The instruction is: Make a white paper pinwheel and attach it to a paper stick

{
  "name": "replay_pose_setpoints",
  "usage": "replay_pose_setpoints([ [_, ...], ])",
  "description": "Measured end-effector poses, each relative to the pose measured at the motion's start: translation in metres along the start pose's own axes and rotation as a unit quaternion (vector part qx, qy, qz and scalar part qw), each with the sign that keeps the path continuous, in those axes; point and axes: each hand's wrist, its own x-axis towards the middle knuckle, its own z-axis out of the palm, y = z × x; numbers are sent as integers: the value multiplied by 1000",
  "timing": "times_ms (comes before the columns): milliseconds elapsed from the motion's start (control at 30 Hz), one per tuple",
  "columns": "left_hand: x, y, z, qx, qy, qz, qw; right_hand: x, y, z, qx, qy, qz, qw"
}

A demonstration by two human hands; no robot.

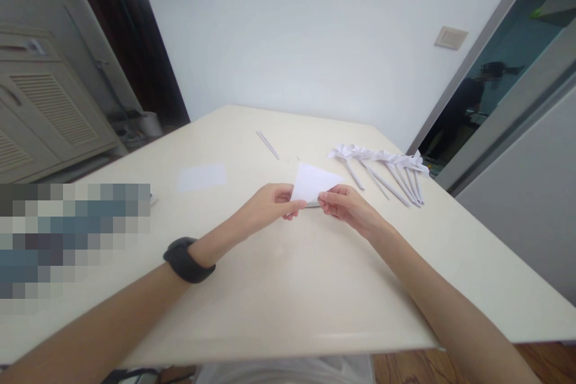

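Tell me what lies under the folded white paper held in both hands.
Under the folded white paper shows bare table; the left hand and right hand pinch its lower edge, covering anything beneath there.

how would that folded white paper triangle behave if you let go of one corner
The paper triangle probably stays fairly flat, since its folded layers look crisp. It seems very light: left hand and right hand pinch it only by fingertips. It would likely crease easily.

white paper [314,183] | folded to a triangle | held up just above table, pinched at lower edge
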Motion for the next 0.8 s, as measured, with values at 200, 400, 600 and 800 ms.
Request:
replay_pose_setpoints([
  [200,-1,3,-1,-1,-2,-4,1000,4,2,-11,14,23,-5,1000],
  [400,-1,4,-1,-2,0,-5,1000,5,0,-20,35,45,-31,998],
  [600,-1,1,-2,-3,-5,-2,1000,1,-8,-27,26,50,-53,997],
  [800,-1,1,-2,-1,-4,0,1000,0,-9,-32,34,57,-70,995],
])
